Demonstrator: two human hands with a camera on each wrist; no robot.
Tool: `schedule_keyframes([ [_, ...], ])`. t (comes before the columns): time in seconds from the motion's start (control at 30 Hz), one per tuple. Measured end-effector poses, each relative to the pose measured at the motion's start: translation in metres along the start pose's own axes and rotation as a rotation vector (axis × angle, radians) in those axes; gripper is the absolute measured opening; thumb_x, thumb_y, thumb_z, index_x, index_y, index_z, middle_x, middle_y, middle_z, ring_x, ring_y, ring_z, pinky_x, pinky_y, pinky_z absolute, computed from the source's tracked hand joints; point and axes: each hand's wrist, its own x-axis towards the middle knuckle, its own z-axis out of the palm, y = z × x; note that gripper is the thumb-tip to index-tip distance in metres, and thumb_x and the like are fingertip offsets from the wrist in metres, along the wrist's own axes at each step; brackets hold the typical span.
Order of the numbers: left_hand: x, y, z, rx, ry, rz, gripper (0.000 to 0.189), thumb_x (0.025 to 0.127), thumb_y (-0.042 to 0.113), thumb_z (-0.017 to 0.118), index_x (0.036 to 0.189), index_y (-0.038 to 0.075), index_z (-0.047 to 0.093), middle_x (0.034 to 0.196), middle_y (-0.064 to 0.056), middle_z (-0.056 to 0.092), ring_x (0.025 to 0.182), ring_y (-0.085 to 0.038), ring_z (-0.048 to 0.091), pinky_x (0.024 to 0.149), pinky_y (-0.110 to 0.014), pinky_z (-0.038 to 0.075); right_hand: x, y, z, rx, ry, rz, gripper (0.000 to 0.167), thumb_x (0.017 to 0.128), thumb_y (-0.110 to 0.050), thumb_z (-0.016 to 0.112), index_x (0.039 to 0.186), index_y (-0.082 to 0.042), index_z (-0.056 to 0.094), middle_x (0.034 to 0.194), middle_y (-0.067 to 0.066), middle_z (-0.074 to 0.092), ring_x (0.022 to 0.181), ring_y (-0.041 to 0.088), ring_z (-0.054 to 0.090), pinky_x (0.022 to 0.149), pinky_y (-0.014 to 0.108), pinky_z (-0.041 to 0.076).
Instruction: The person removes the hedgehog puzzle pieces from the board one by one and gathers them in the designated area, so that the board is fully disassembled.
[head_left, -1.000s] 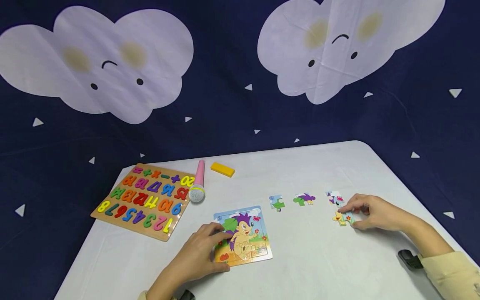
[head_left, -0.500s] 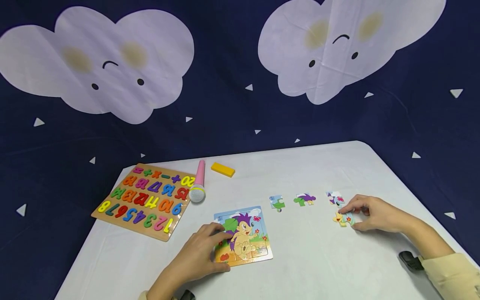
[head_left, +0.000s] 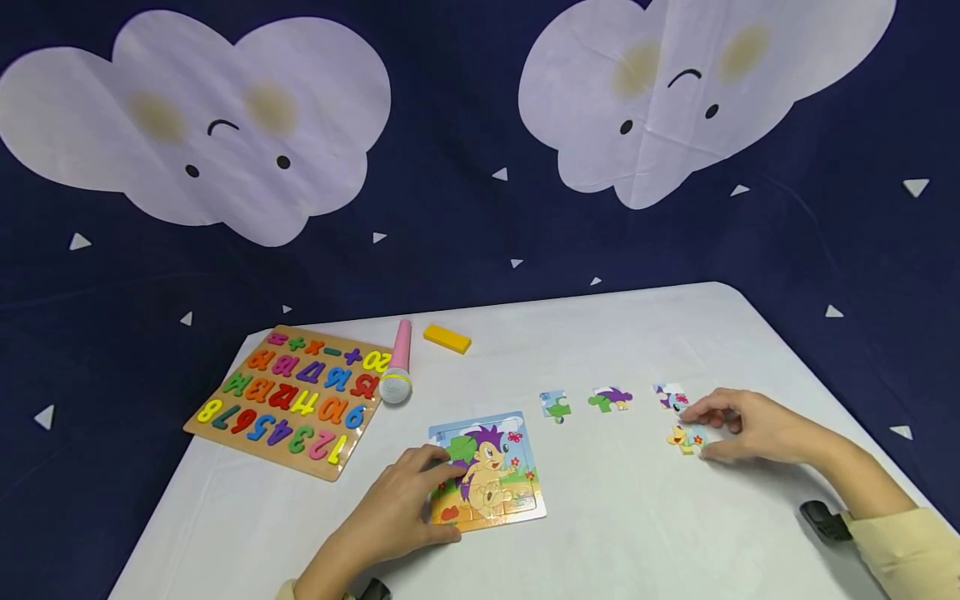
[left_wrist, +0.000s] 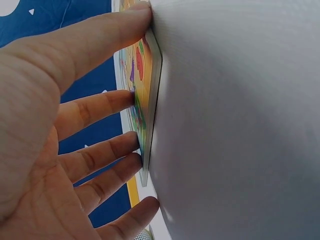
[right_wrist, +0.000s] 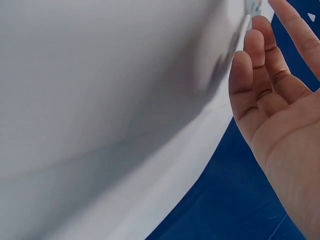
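Note:
My left hand [head_left: 401, 504] rests at the left side of a square hedgehog jigsaw puzzle board [head_left: 517, 492]. In the left wrist view its fingers are spread, with fingertips and thumb on the puzzle's face and edge. Over at the right, my right hand [head_left: 757, 429] sits around a jigsaw piece with a red flower [head_left: 684, 439]. The thumb is at the piece's near side and the index finger at its far side, with a gap between them; the other fingers are curled in. A second jigsaw piece, with a pink butterfly [head_left: 667, 396], lies right beyond the index fingertip.
Two more jigsaw pieces lie apart on the white table: a green-and-blue piece [head_left: 555, 406] and a purple-and-green piece [head_left: 611, 398]. A number board [head_left: 262, 400] is at the left, touched by a pink toy microphone [head_left: 400, 358]. A yellow block [head_left: 447, 338] lies near the far edge.
My right index finger and thumb have shifted slightly, so more of the flower piece shows between them. My left hand and the puzzle board have stayed in place.

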Motion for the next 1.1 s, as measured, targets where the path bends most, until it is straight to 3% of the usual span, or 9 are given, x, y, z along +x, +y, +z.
schedule_keyframes([
  [0.2,-0.001,0.001,0.0,0.003,-0.001,0.004,0.074,0.075,0.047,0.097,0.14,0.027,0.071,0.146,-0.006,0.062,0.136,-0.03,0.057,0.109,-0.058,0.053,0.011,-0.018,-0.001,-0.001,-0.02,0.028,0.036,0.086,-0.024,0.091,0.119,-0.016,0.079,0.096,-0.007,0.067,0.087,0.006,0.059,0.07,0.022,0.049],
  [0.5,-0.004,0.001,0.0,0.009,0.002,0.015,0.067,0.078,0.048,0.095,0.138,0.027,0.073,0.149,-0.008,0.061,0.14,-0.034,0.057,0.108,-0.059,0.053,0.04,-0.056,0.01,-0.016,-0.075,-0.065,0.03,0.097,-0.028,0.082,0.123,-0.014,0.077,0.103,-0.007,0.073,0.087,0.0,0.058,0.074,0.024,0.052],
  [0.9,-0.018,0.0,-0.003,0.024,-0.015,0.03,0.053,0.086,0.043,0.09,0.135,0.032,0.074,0.151,-0.005,0.062,0.141,-0.032,0.058,0.109,-0.061,0.054,0.08,-0.11,0.045,-0.005,-0.112,-0.066,0.036,0.097,-0.03,0.08,0.129,-0.015,0.076,0.106,-0.004,0.075,0.099,0.012,0.066,0.082,0.033,0.055],
  [1.1,-0.029,-0.002,-0.005,-0.003,-0.077,0.014,0.045,0.095,0.043,0.081,0.139,0.036,0.072,0.159,-0.006,0.056,0.145,-0.034,0.055,0.114,-0.062,0.051,0.093,-0.127,0.07,-0.036,-0.141,-0.116,0.036,0.096,-0.023,0.08,0.13,-0.013,0.075,0.113,-0.001,0.075,0.1,0.014,0.066,0.082,0.03,0.055],
])
